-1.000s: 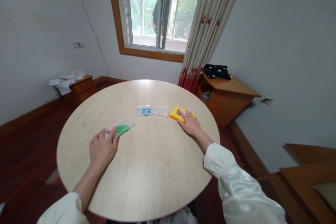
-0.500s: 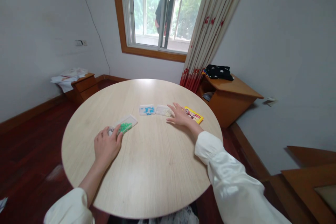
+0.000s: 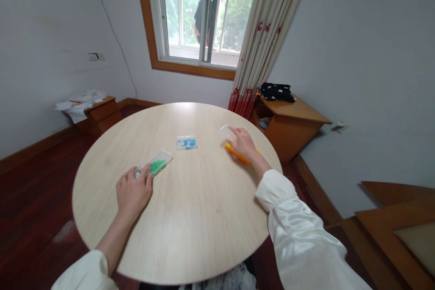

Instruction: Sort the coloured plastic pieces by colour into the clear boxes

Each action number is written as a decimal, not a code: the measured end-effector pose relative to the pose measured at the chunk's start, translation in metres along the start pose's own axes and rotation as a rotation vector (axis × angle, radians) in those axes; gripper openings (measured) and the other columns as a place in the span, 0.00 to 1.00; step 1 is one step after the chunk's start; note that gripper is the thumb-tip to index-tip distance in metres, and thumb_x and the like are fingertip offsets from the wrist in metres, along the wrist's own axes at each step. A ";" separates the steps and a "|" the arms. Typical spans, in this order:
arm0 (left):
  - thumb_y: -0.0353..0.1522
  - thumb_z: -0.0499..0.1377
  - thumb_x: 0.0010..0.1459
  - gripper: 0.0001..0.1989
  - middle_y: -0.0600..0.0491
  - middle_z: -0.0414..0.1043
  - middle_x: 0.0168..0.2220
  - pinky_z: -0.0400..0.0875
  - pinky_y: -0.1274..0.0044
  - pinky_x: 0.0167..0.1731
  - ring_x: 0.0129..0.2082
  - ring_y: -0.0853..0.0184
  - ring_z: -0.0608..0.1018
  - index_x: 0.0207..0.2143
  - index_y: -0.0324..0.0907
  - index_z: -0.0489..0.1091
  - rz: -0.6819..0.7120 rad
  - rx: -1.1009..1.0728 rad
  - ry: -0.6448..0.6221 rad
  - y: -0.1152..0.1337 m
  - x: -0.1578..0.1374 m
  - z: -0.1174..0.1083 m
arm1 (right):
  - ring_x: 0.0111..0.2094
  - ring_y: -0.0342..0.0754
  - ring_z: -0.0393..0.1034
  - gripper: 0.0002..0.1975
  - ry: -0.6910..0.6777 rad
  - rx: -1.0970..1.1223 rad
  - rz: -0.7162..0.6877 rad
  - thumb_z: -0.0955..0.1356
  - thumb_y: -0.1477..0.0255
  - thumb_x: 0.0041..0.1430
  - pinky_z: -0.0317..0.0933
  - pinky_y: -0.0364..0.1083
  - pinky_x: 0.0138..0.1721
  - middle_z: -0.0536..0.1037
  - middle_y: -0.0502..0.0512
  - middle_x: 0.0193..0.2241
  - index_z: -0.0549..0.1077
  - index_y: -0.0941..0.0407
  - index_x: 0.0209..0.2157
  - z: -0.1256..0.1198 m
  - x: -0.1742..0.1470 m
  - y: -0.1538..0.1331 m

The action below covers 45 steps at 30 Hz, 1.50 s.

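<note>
On the round table, my left hand (image 3: 133, 190) rests with its fingers curled round the near end of a clear plastic case (image 3: 166, 155) holding small green pieces (image 3: 156, 166). A small greyish-white part (image 3: 137, 172) shows between those fingers; its kind is unclear. My right hand (image 3: 243, 142) grips another clear plastic case (image 3: 225, 131), tilted up at its fingertips, above a yellow-orange box (image 3: 238, 154). The hand hides much of that box. A third clear case (image 3: 186, 137), with blue pieces (image 3: 188, 143), lies flat between my hands.
The pale round table (image 3: 190, 217) carries all of these. Behind it are a window (image 3: 204, 18) and a patterned curtain (image 3: 261, 41). A wooden cabinet (image 3: 288, 131) with dark cloth (image 3: 277, 92) stands at right, a low drawer unit (image 3: 102, 111) with papers at left.
My right hand has taken hold of the clear case beside the blue one and lifted it rightward over the yellow box. My left hand stays at the green case. The view shifted slightly.
</note>
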<state>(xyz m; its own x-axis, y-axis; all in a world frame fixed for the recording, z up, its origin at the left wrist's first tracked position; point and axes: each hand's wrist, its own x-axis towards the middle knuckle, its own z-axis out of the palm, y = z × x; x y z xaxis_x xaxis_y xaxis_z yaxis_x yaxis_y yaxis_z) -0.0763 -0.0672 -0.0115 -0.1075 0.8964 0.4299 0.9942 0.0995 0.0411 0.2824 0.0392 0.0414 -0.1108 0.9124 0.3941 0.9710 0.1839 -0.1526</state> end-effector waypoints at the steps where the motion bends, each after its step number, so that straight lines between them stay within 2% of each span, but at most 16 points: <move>1: 0.38 0.45 0.61 0.21 0.38 0.65 0.49 0.63 0.65 0.42 0.46 0.52 0.68 0.53 0.45 0.67 0.002 0.003 0.000 0.000 0.000 0.000 | 0.51 0.58 0.59 0.27 0.005 -0.035 0.047 0.61 0.63 0.59 0.53 0.53 0.52 0.65 0.64 0.51 0.58 0.55 0.59 -0.002 -0.006 0.009; 3: 0.38 0.45 0.61 0.21 0.38 0.65 0.49 0.63 0.64 0.42 0.45 0.52 0.69 0.53 0.45 0.67 0.003 0.010 -0.004 0.000 0.000 -0.001 | 0.50 0.60 0.59 0.26 -0.050 -0.101 0.121 0.60 0.62 0.60 0.53 0.55 0.50 0.65 0.65 0.51 0.59 0.54 0.59 -0.002 -0.017 0.024; 7: 0.38 0.45 0.61 0.21 0.38 0.65 0.49 0.62 0.64 0.42 0.45 0.53 0.69 0.53 0.45 0.67 0.008 0.015 -0.013 0.000 0.001 -0.002 | 0.50 0.61 0.60 0.25 -0.206 -0.157 0.149 0.58 0.63 0.61 0.52 0.58 0.49 0.66 0.65 0.52 0.57 0.52 0.60 0.003 -0.030 0.038; 10: 0.38 0.45 0.61 0.21 0.39 0.65 0.48 0.62 0.64 0.42 0.46 0.53 0.68 0.53 0.45 0.67 0.005 0.006 -0.013 0.000 0.001 -0.001 | 0.57 0.64 0.52 0.27 -0.174 -0.173 0.080 0.61 0.61 0.59 0.45 0.61 0.54 0.61 0.67 0.57 0.58 0.55 0.59 -0.002 -0.024 0.029; 12: 0.38 0.46 0.60 0.21 0.38 0.64 0.49 0.62 0.64 0.43 0.46 0.52 0.68 0.53 0.45 0.67 0.005 -0.005 -0.002 0.000 0.001 0.001 | 0.61 0.62 0.45 0.29 -0.100 -0.125 0.005 0.61 0.60 0.59 0.41 0.61 0.56 0.56 0.67 0.60 0.56 0.56 0.59 -0.004 -0.015 0.012; 13: 0.38 0.47 0.60 0.21 0.38 0.64 0.49 0.61 0.63 0.44 0.46 0.52 0.67 0.52 0.45 0.67 0.006 -0.011 0.010 0.000 0.001 0.001 | 0.61 0.60 0.47 0.29 -0.092 -0.072 -0.046 0.61 0.60 0.59 0.41 0.59 0.57 0.57 0.66 0.60 0.55 0.56 0.60 -0.003 -0.009 0.000; 15: 0.38 0.48 0.60 0.20 0.37 0.62 0.50 0.60 0.62 0.46 0.48 0.52 0.66 0.51 0.44 0.68 0.007 -0.024 0.040 0.000 0.001 0.003 | 0.60 0.56 0.51 0.30 -0.224 0.052 -0.201 0.62 0.61 0.59 0.44 0.56 0.57 0.59 0.65 0.59 0.54 0.55 0.60 0.004 0.004 -0.028; 17: 0.38 0.49 0.59 0.20 0.37 0.61 0.51 0.58 0.61 0.47 0.49 0.51 0.65 0.51 0.44 0.69 0.004 -0.038 0.066 0.000 0.000 0.004 | 0.61 0.56 0.48 0.35 -0.369 0.121 -0.339 0.66 0.60 0.56 0.43 0.56 0.58 0.55 0.65 0.61 0.51 0.52 0.62 0.019 0.020 -0.060; 20: 0.38 0.50 0.58 0.20 0.37 0.60 0.52 0.57 0.60 0.47 0.50 0.50 0.63 0.50 0.43 0.70 -0.006 -0.059 0.081 -0.001 0.000 0.005 | 0.64 0.59 0.38 0.43 -0.443 0.148 -0.449 0.71 0.62 0.50 0.40 0.58 0.59 0.48 0.65 0.63 0.48 0.51 0.63 0.046 0.045 -0.103; 22: 0.38 0.50 0.58 0.20 0.37 0.60 0.52 0.57 0.60 0.48 0.50 0.50 0.63 0.50 0.42 0.70 -0.012 -0.070 0.080 -0.001 0.000 0.004 | 0.64 0.60 0.36 0.45 -0.457 0.124 -0.470 0.72 0.64 0.48 0.40 0.59 0.59 0.45 0.64 0.64 0.47 0.49 0.63 0.060 0.058 -0.124; 26: 0.38 0.49 0.58 0.20 0.37 0.61 0.51 0.57 0.60 0.48 0.49 0.50 0.64 0.50 0.42 0.70 -0.014 -0.076 0.082 -0.001 -0.001 0.003 | 0.59 0.58 0.52 0.33 -0.481 0.071 -0.390 0.66 0.64 0.56 0.51 0.56 0.54 0.58 0.64 0.58 0.52 0.49 0.62 0.069 0.058 -0.140; 28: 0.38 0.49 0.59 0.20 0.36 0.61 0.51 0.57 0.60 0.47 0.49 0.50 0.64 0.50 0.42 0.70 -0.016 -0.078 0.082 -0.001 -0.001 0.003 | 0.54 0.58 0.58 0.31 -0.420 0.044 -0.382 0.65 0.63 0.57 0.54 0.54 0.50 0.64 0.64 0.53 0.54 0.50 0.61 0.062 0.047 -0.134; 31: 0.38 0.49 0.59 0.20 0.36 0.61 0.51 0.58 0.60 0.47 0.49 0.50 0.64 0.49 0.41 0.70 -0.013 -0.086 0.082 -0.002 0.000 0.004 | 0.51 0.57 0.60 0.30 -0.268 0.012 -0.379 0.64 0.61 0.57 0.54 0.53 0.50 0.66 0.64 0.50 0.57 0.51 0.60 0.035 0.032 -0.108; 37: 0.39 0.49 0.59 0.21 0.36 0.60 0.51 0.58 0.60 0.47 0.49 0.50 0.64 0.49 0.41 0.70 0.020 -0.088 0.076 -0.003 0.000 0.006 | 0.51 0.61 0.59 0.26 0.032 -0.156 -0.024 0.61 0.61 0.60 0.55 0.56 0.48 0.66 0.66 0.52 0.60 0.53 0.58 -0.026 0.013 -0.002; 41: 0.39 0.49 0.58 0.20 0.36 0.61 0.50 0.59 0.59 0.46 0.48 0.50 0.64 0.49 0.40 0.70 0.029 -0.093 0.081 -0.004 0.001 0.007 | 0.51 0.60 0.59 0.25 -0.079 -0.250 0.073 0.60 0.61 0.60 0.55 0.56 0.48 0.65 0.64 0.53 0.61 0.53 0.58 -0.023 -0.009 0.047; 45: 0.39 0.48 0.59 0.20 0.36 0.62 0.49 0.60 0.61 0.45 0.47 0.51 0.66 0.49 0.41 0.69 0.057 -0.083 0.078 -0.004 0.001 0.008 | 0.51 0.58 0.60 0.26 -0.137 -0.243 0.109 0.58 0.60 0.62 0.57 0.52 0.46 0.65 0.65 0.52 0.58 0.54 0.59 -0.010 -0.020 0.051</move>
<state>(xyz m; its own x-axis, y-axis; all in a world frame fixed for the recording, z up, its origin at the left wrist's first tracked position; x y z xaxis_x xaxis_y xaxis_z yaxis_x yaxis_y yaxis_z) -0.0807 -0.0631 -0.0178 -0.0533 0.8628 0.5027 0.9961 0.0102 0.0881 0.3367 0.0268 0.0346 -0.0148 0.9657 0.2592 0.9991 0.0043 0.0410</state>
